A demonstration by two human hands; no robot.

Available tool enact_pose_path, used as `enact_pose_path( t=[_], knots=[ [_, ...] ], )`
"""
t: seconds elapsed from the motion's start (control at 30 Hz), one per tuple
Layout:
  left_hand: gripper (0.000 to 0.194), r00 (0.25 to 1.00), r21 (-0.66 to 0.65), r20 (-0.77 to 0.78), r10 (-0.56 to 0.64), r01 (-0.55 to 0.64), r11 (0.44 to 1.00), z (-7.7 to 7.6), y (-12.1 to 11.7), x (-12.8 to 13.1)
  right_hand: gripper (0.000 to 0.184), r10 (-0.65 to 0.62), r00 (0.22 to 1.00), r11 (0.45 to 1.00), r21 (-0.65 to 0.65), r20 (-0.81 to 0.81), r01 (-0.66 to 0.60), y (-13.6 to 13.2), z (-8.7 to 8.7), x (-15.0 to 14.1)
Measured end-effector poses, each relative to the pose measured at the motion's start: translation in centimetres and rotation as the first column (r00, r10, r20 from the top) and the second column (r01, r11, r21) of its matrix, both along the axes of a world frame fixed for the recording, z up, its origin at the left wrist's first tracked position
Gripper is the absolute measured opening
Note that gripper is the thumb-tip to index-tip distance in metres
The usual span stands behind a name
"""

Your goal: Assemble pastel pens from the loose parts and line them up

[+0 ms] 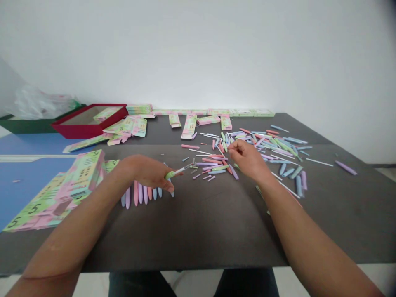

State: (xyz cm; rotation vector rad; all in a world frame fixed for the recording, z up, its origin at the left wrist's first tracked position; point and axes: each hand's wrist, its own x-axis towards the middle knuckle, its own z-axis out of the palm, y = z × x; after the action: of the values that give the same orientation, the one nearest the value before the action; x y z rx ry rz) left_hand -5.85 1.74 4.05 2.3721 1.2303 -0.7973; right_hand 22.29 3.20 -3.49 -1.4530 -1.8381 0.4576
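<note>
My left hand [147,171] is closed on a light green pen [170,175], whose thin white and clear end points to the right. Beneath that hand, pastel pen barrels [136,194] in pink, purple, red and blue lie side by side in a row. My right hand [246,159] has its thumb and fingers pinched together over the left edge of a loose pile of pen parts [278,144]. What sits between those fingertips, if anything, is too small to make out. Small pen caps and tips [207,177] are scattered between the hands.
Stacked printed cartons [82,173] lie left of my left arm. Behind them stand a red box [83,123] and a green box [34,126] with a plastic bag [43,103]. More cartons [188,126] lie along the wall. One purple barrel [345,168] lies far right.
</note>
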Motion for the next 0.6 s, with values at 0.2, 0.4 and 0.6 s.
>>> enact_pose_path(
  t=[0.2, 0.4, 0.6],
  knots=[
    [0.07, 0.997, -0.078, -0.073, 0.001, -0.007, 0.997, 0.1, 0.6, 0.0, 0.014, -0.064, 0.917, 0.978, -0.156, 0.393, 0.135, 1.3, -0.5, 3.6],
    [0.07, 0.999, -0.09, -0.043, -0.012, 0.008, 0.996, 0.0, 0.8, -0.2, 0.015, -0.103, 0.886, 0.966, -0.167, 0.451, 0.198, 1.7, -0.1, 5.6],
    [0.069, 0.999, -0.079, -0.053, -0.004, -0.001, 0.997, -0.1, 0.9, -0.2, 0.012, 0.139, 0.864, 0.988, -0.126, 0.483, -0.088, 0.6, -1.0, 2.3]
  ],
)
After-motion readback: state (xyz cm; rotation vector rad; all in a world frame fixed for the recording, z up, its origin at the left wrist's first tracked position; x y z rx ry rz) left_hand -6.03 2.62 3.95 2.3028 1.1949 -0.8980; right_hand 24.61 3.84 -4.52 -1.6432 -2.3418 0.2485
